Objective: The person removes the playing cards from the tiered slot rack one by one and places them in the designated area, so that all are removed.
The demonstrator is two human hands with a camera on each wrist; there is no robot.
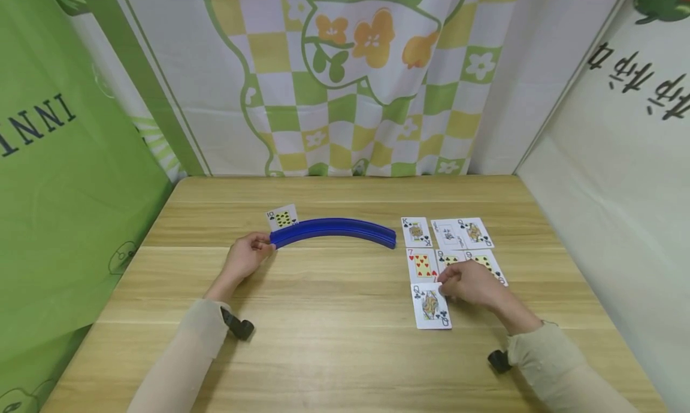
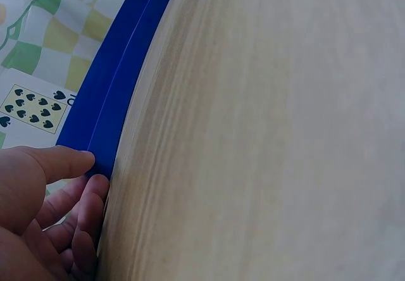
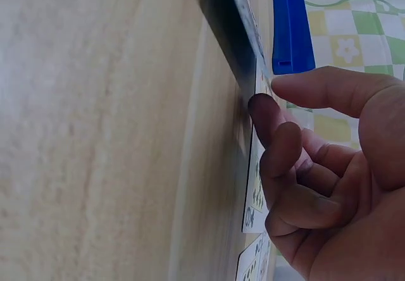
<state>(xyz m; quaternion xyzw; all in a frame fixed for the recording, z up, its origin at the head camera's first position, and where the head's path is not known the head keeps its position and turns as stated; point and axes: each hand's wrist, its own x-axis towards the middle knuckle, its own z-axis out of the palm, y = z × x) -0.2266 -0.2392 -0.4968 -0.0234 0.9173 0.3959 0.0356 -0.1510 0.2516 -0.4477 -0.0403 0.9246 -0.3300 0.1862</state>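
Note:
A curved blue card holder [image 1: 334, 224] lies on the table, and my left hand [image 1: 249, 256] pinches its left end between thumb and fingers. In the left wrist view the thumb rests on top of the holder [image 2: 104, 113]. A ten of spades [image 1: 283, 217] stands in the holder near that end. My right hand [image 1: 468, 281] pinches a queen of clubs [image 1: 431, 305] at its upper right corner. The right wrist view shows this card [image 3: 231, 34] tilted, raised off the table. Behind it lie a seven of hearts [image 1: 421, 265] and two nines, partly covered by the hand.
A king of spades [image 1: 415, 232], a joker [image 1: 445, 234] and another queen [image 1: 474, 232] form the back row of cards on the right. The wooden table [image 1: 323, 353] meets a patterned curtain [image 1: 366, 131] at its far edge.

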